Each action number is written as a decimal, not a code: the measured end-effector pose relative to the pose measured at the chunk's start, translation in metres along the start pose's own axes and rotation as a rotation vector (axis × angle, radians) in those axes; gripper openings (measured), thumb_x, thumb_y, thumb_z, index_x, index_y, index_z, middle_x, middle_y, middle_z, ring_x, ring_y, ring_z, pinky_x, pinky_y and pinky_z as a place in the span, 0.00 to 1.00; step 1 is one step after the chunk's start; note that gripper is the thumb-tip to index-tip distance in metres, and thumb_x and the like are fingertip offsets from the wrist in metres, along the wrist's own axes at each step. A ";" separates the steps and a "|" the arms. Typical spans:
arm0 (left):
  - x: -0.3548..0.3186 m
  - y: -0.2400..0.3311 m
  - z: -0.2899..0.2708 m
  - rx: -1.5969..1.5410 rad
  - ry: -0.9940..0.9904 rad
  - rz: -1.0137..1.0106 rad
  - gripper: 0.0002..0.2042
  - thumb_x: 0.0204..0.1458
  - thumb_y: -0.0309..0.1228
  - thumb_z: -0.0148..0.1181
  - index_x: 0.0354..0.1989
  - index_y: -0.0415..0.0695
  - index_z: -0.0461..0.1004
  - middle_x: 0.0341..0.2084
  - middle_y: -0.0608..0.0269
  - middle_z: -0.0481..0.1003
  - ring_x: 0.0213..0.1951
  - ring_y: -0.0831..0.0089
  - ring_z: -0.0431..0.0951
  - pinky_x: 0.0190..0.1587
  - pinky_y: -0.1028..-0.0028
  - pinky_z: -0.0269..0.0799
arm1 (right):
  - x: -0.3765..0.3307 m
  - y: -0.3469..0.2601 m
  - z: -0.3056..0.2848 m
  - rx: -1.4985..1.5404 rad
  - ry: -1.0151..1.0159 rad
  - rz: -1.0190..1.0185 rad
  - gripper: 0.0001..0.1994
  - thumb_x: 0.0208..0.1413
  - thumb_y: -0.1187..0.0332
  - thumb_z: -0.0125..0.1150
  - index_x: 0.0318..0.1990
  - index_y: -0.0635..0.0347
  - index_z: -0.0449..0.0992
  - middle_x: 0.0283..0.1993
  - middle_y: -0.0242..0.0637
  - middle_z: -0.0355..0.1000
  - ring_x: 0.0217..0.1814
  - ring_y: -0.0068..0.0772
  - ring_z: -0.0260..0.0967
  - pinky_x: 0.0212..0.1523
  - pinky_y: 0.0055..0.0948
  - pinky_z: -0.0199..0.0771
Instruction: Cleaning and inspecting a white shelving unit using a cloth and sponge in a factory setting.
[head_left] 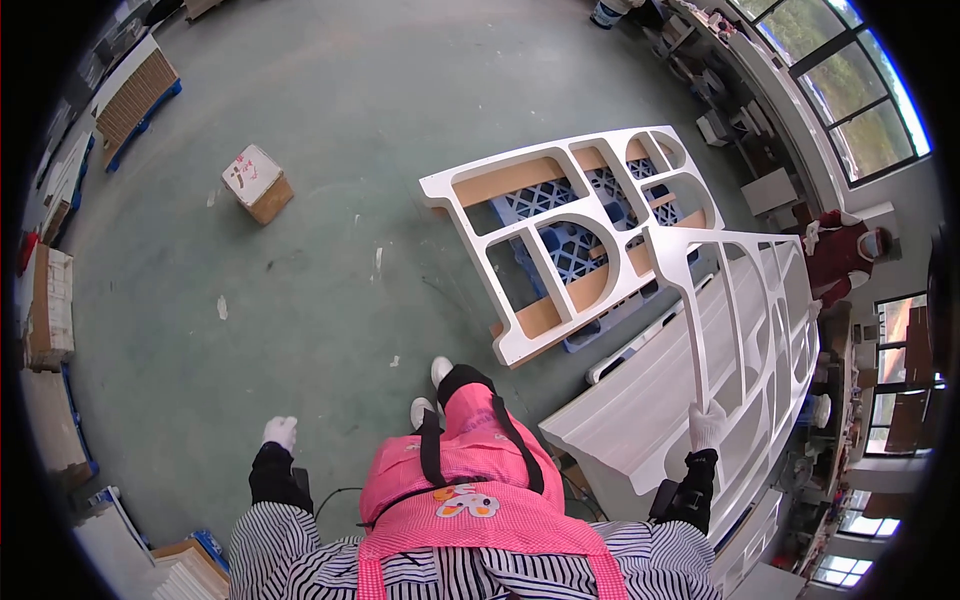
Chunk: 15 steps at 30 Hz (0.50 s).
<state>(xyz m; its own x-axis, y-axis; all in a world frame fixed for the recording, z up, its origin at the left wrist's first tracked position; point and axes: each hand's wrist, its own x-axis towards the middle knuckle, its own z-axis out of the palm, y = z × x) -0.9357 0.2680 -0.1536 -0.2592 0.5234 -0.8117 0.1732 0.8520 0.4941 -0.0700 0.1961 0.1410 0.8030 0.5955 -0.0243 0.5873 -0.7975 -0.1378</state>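
Note:
My right hand (707, 426), in a white glove, grips the edge of a white frame panel (703, 350) with rounded cut-outs. The panel stands tilted on its side, and its far end reaches a person in dark red (842, 258) whose hands are near it. Out to the left, my left hand (280, 432), also gloved, hangs over the floor with its fingers curled in and nothing seen in them. Another white cut-out panel (515, 347) lies flat across brown boards (540, 315) and a blue plastic pallet (572, 250), ahead of the held one.
Below the held panel is a stack of pale grey sheets (630, 405). A cardboard box (270, 203) sits on the green floor (330, 290) at the left. Loaded pallets (135, 105) line the left wall. Benches with clutter (745, 110) run along the windows on the right.

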 end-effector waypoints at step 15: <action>0.150 0.525 0.105 0.871 -0.025 0.339 0.23 0.54 0.53 0.54 0.46 0.49 0.80 0.44 0.52 0.81 0.50 0.54 0.79 0.55 0.59 0.72 | 0.216 -0.298 0.091 -0.129 -0.150 -0.013 0.19 0.54 0.58 0.60 0.36 0.70 0.78 0.30 0.58 0.77 0.39 0.60 0.77 0.41 0.49 0.74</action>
<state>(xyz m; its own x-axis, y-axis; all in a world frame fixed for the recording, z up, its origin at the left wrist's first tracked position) -0.7837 0.7928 -0.0492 -0.0459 0.7333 -0.6783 0.8897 0.3388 0.3060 -0.0802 0.5711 0.0862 0.7770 0.6056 -0.1716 0.6132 -0.7899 -0.0110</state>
